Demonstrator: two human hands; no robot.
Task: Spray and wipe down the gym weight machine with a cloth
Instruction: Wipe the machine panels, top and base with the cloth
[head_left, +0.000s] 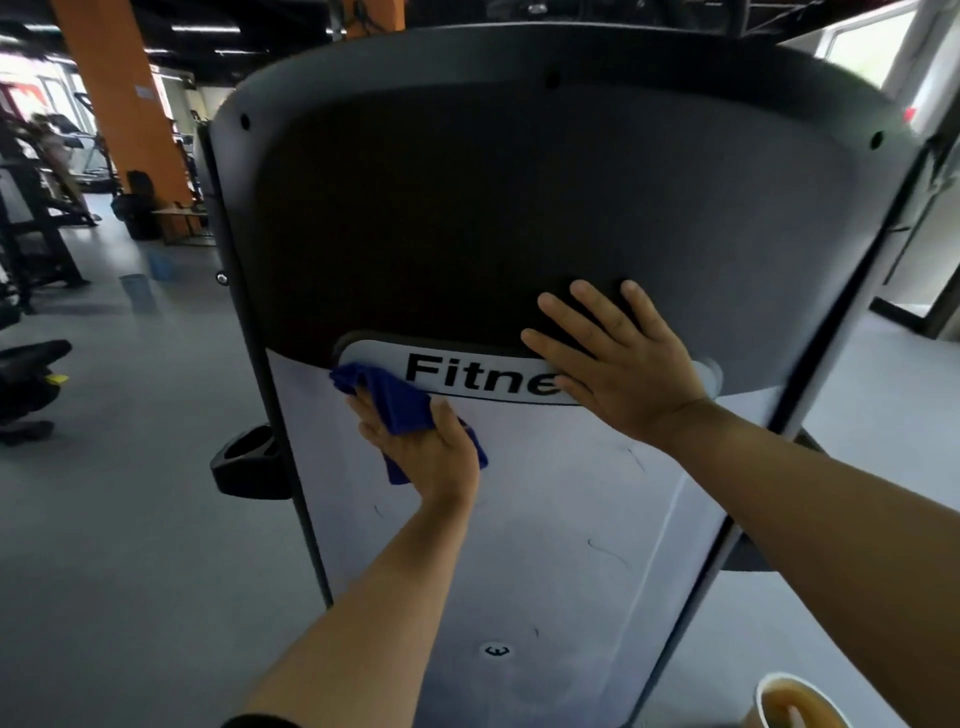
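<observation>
1. We see our left hand (421, 447) pressing the blue cloth (395, 405) against the machine's white panel (519, 519), fingers (363, 410) curled under it, gripping it
2. Our right hand (623, 364) lies flat, fingers released, covering the "Fitne" label (467, 374); the cloth sits just left of it

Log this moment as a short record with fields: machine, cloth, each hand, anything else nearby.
machine: weight machine cover, white lower panel, dark upper panel, label reading "Fitne" partly hidden
cloth: blue cloth, bunched, against the white panel left of the label
left hand: holds the cloth on the panel
right hand: flat, fingers spread, covers the label's end
nearby: cup at bottom right
</observation>
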